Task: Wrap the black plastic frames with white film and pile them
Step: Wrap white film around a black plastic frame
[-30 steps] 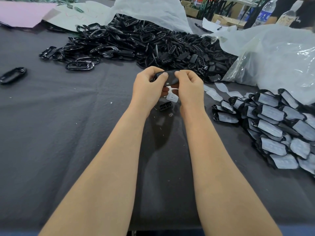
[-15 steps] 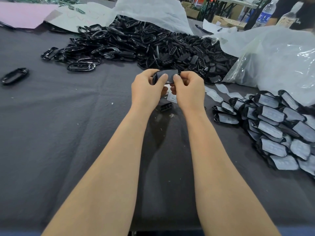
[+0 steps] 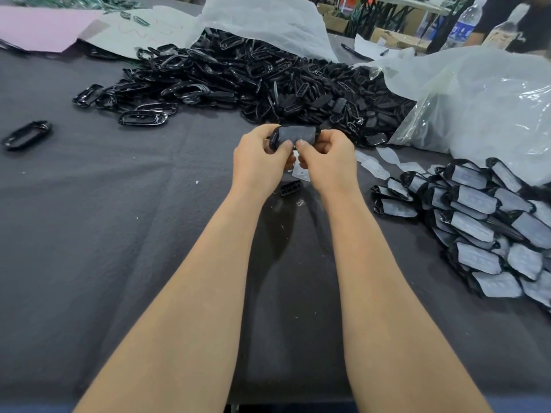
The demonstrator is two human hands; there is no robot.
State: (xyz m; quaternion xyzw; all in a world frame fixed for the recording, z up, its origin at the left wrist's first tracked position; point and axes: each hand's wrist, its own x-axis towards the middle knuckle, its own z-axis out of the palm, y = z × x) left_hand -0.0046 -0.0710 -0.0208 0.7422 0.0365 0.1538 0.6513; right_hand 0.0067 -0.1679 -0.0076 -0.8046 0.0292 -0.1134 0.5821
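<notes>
Above the middle of the grey cloth-covered table (image 3: 104, 234), both hands are raised together and share one black plastic frame (image 3: 295, 135), its upper face already covered by white film. The frame lies crosswise at the fingertips, above and just beyond the knuckles. The left hand (image 3: 259, 162) curls round its left end, and the right hand (image 3: 331, 162) curls round its right end. Both thumbs press on the near edge of the film, almost touching each other.

Directly beneath the hands, on the cloth, lie a small black slotted piece (image 3: 290, 187) and a loose cut piece of film (image 3: 301, 173). More film pieces (image 3: 378, 169) are scattered just to the right of the right hand.

Beyond the hands, a large heap of unwrapped black frames (image 3: 253, 76) spills out from a white bag (image 3: 262, 22). A single frame (image 3: 26, 135) lies well apart at the far left. To the right, a pile of wrapped frames (image 3: 483, 222) sits in overlapping rows, near a crumpled clear plastic bag (image 3: 477, 102). A pink sheet (image 3: 38, 28) lies at the far left corner, and a water bottle (image 3: 462, 23) stands at the far right.
</notes>
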